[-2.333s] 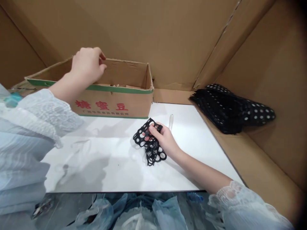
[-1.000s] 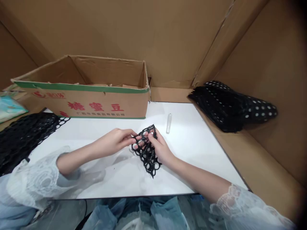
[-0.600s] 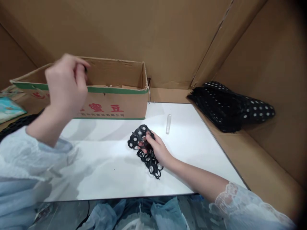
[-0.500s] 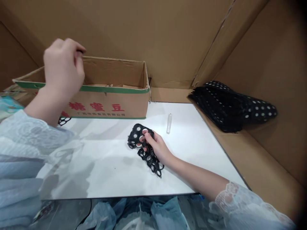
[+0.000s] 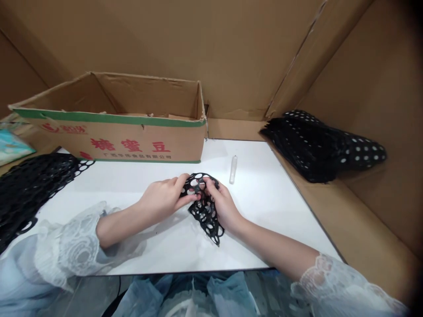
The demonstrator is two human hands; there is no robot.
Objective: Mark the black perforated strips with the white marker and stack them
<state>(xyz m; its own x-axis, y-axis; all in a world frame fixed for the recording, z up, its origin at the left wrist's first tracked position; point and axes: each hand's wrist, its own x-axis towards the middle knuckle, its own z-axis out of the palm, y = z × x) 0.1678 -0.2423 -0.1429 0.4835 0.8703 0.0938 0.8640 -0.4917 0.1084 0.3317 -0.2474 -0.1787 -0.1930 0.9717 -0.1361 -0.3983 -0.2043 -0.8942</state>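
A piece of black fabric with round holes is bunched up above the middle of the white table. My right hand grips its right side, with the thumb on top and a pointed end hanging down toward me. At its upper left edge, my left hand pinches the same fabric between thumb and fingers. Some of the fingertips are hidden in the folds. Just beyond my right hand lies a small clear plastic tube.
A long open cardboard box with red lettering stands at the back left. More black holed fabric lies at the left, and a stack of black dotted fabric at the right. Cardboard walls enclose the table.
My left hand has come down from above the cardboard box to the black fabric and now pinches it. My right hand has kept its hold in nearly the same place.
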